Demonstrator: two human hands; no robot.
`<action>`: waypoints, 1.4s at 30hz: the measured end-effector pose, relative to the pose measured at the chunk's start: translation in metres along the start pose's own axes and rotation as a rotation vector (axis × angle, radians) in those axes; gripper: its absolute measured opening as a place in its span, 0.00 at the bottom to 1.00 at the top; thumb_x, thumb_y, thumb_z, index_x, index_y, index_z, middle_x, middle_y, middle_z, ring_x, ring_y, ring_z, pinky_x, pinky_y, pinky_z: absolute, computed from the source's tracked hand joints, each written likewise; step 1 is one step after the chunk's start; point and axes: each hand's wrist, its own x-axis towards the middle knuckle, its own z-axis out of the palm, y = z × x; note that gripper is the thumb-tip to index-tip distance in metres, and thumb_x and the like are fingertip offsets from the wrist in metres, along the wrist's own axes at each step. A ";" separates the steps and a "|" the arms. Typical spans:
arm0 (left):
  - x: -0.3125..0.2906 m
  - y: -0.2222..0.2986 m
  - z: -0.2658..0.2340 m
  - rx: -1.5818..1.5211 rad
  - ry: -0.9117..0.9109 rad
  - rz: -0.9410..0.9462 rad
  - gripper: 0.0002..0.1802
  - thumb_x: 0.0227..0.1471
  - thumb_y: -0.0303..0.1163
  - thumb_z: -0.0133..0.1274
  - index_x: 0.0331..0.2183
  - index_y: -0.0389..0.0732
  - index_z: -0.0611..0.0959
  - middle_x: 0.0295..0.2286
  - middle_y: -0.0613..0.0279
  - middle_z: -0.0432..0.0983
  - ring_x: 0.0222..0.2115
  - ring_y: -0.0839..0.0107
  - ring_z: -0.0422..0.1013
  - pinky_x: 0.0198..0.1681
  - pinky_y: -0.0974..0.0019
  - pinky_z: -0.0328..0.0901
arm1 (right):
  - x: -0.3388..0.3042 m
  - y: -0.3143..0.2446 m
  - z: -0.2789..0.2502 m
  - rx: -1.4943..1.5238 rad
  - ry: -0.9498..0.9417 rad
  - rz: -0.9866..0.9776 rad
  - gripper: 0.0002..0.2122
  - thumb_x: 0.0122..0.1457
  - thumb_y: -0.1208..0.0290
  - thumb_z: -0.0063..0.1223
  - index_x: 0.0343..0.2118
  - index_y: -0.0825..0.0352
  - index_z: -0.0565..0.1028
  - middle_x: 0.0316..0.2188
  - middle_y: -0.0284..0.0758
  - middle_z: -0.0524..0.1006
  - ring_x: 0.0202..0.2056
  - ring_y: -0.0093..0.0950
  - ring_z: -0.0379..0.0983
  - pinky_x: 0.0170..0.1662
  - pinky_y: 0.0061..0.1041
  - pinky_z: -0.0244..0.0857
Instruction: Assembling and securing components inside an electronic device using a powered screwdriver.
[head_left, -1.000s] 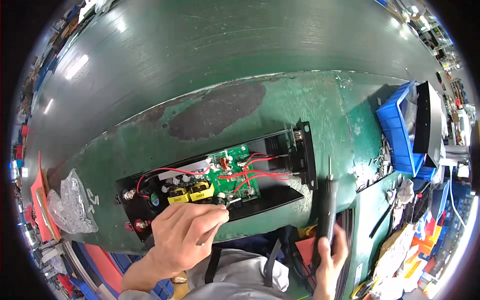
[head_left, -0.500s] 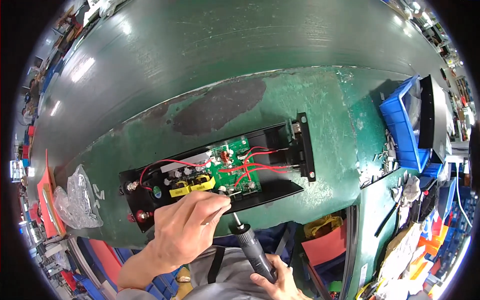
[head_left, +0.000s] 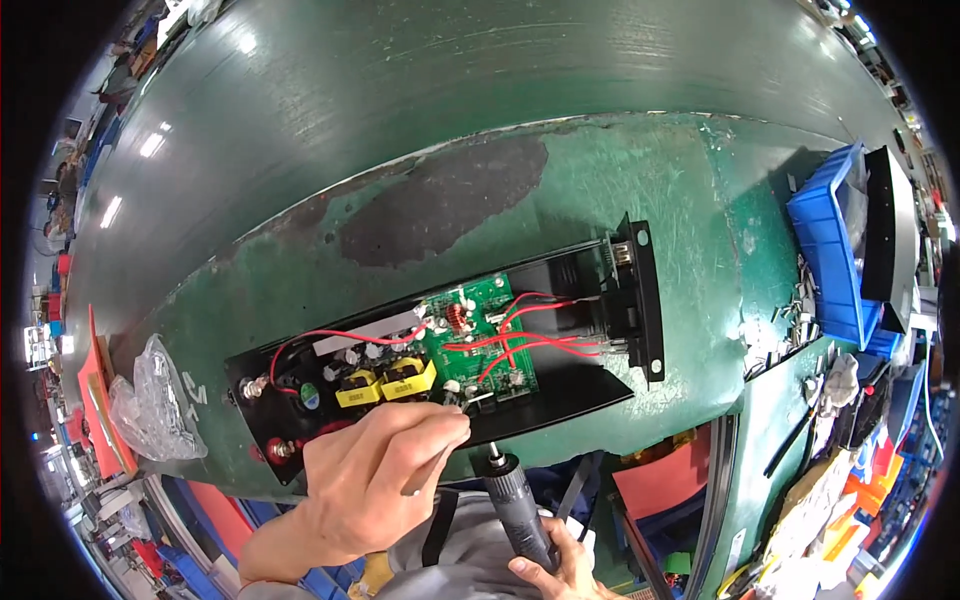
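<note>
The black cylindrical screwdriver, gripped in the curled right hand, is best squared to the open black metal case on the green worktop, at whose near edge the left hand is pinched closed, its hold unclear.

A long, open black metal box lies on the green table, a bit slanted, with its right end farther away. A flat black end plate with round holes stands there. Inside sits a green circuit board with tiny parts and a little copper-coloured coil. Two blocky yellow parts sit side by side next to it. Red wires cross the board to the right. A black, round-bodied screwdriver leans with its thin metal tip near the box's close side; I can't tell if they touch.
</note>
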 end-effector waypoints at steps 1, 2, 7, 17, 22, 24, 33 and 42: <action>0.000 0.000 0.001 -0.006 0.008 0.006 0.17 0.47 0.18 0.66 0.40 0.37 0.80 0.31 0.56 0.83 0.27 0.64 0.80 0.25 0.68 0.72 | 0.000 -0.001 0.000 0.011 -0.013 0.037 0.32 0.61 0.59 0.65 0.63 0.68 0.64 0.51 0.41 0.72 0.51 0.31 0.68 0.56 0.34 0.62; -0.001 -0.001 0.001 0.001 0.001 0.000 0.17 0.47 0.18 0.67 0.40 0.37 0.80 0.31 0.56 0.83 0.27 0.64 0.80 0.25 0.69 0.72 | 0.000 -0.001 0.000 0.022 -0.026 0.074 0.32 0.61 0.60 0.65 0.63 0.68 0.64 0.51 0.40 0.72 0.51 0.30 0.68 0.56 0.34 0.62; -0.002 0.000 -0.004 0.015 -0.006 -0.018 0.18 0.46 0.19 0.68 0.40 0.38 0.80 0.31 0.58 0.83 0.26 0.65 0.80 0.25 0.69 0.72 | 0.000 -0.001 0.004 0.042 -0.035 0.094 0.32 0.60 0.60 0.65 0.63 0.68 0.63 0.49 0.38 0.72 0.51 0.29 0.68 0.56 0.33 0.62; -0.007 -0.001 -0.003 0.005 -0.001 -0.040 0.18 0.45 0.19 0.68 0.39 0.39 0.81 0.31 0.58 0.83 0.25 0.65 0.80 0.24 0.69 0.71 | -0.001 -0.002 0.001 0.131 -0.047 0.080 0.27 0.64 0.59 0.58 0.62 0.65 0.66 0.38 0.31 0.73 0.37 0.24 0.67 0.43 0.28 0.64; -0.002 -0.004 -0.002 -0.028 -0.006 -0.029 0.17 0.46 0.19 0.67 0.39 0.38 0.81 0.31 0.58 0.84 0.25 0.66 0.79 0.24 0.69 0.70 | 0.006 0.014 0.000 0.132 0.058 -0.028 0.38 0.71 0.37 0.21 0.61 0.71 0.68 0.36 0.30 0.75 0.37 0.23 0.69 0.42 0.26 0.63; -0.001 -0.005 -0.003 -0.027 -0.008 -0.028 0.17 0.46 0.19 0.67 0.39 0.38 0.81 0.31 0.59 0.84 0.25 0.66 0.79 0.24 0.69 0.70 | 0.007 0.014 -0.007 0.114 0.033 -0.009 0.37 0.71 0.38 0.22 0.60 0.70 0.70 0.35 0.29 0.75 0.36 0.23 0.69 0.41 0.25 0.63; -0.001 0.000 -0.004 0.075 -0.011 0.036 0.16 0.47 0.24 0.67 0.39 0.43 0.80 0.31 0.65 0.82 0.28 0.66 0.79 0.30 0.67 0.72 | 0.002 0.032 -0.001 0.116 0.248 0.306 0.28 0.68 0.38 0.34 0.42 0.57 0.81 0.28 0.27 0.76 0.29 0.22 0.69 0.34 0.27 0.62; -0.015 0.007 -0.010 -0.016 0.085 0.046 0.06 0.56 0.26 0.63 0.35 0.41 0.81 0.34 0.59 0.82 0.35 0.60 0.80 0.35 0.62 0.75 | 0.011 0.127 -0.007 0.411 -0.017 0.164 0.40 0.62 0.51 0.58 0.72 0.65 0.54 0.58 0.38 0.72 0.59 0.32 0.67 0.61 0.33 0.59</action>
